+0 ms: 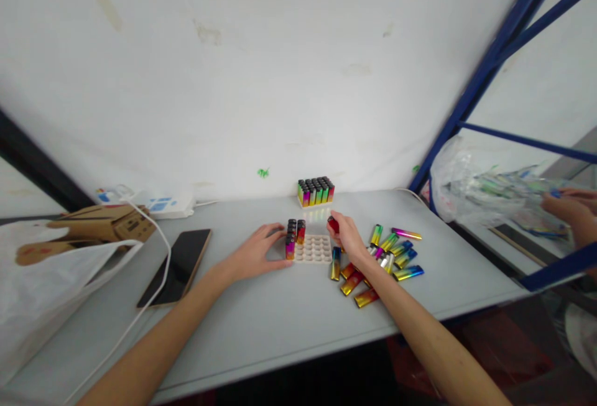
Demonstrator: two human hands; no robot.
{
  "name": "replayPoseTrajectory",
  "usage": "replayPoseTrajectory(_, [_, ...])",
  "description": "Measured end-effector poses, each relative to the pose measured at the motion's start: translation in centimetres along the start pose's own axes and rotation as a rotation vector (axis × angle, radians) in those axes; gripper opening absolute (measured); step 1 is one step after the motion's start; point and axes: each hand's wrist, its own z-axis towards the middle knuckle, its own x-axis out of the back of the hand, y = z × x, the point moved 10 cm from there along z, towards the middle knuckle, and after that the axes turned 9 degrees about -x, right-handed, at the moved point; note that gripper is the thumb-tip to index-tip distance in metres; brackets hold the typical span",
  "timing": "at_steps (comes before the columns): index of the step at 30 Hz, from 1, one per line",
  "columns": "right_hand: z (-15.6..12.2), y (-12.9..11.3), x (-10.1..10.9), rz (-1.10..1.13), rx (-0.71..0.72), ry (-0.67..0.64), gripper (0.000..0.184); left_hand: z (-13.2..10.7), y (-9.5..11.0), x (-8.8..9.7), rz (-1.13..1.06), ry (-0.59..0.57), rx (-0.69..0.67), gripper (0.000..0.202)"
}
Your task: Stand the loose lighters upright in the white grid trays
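My right hand (346, 234) pinches a red lighter with a black top (333, 224) above the right back corner of a pale tray (317, 249) with rows of round holes. At the tray's left side my left hand (263, 249) rests with fingers and thumb apart, beside several upright lighters (290, 247) in the left column. One more red lighter (301, 232) stands next to them at the back. Loose shiny lighters (366, 297) lie in a heap right of the tray, partly hidden under my right forearm. One blue-gold lighter (336, 264) lies close to the tray's right edge.
A filled tray of lighters (316, 192) stands against the wall. On the left are a phone (176, 267), a white cable (163, 269), a cardboard box (116, 222) and a plastic bag (56, 288). Beyond the blue rack (471, 89), another person's hand (571, 207) shows at right.
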Motion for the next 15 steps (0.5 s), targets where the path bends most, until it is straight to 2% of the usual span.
replayPoseTrajectory(4, [-0.01, 0.66, -0.36, 0.111, -0.093, -0.026, 0.054, 0.00, -0.05, -0.10, 0.004, -0.005, -0.001, 0.073])
replayPoseTrajectory(11, [-0.18, 0.69, -0.70, 0.148, -0.114, -0.053, 0.039, -0.06, -0.11, -0.05, -0.002, -0.004, 0.005, 0.073])
replayPoseTrajectory(15, [-0.34, 0.32, -0.88, 0.139, -0.089, -0.078, 0.045, 0.02, 0.11, 0.05, 0.005, -0.018, 0.012, 0.073])
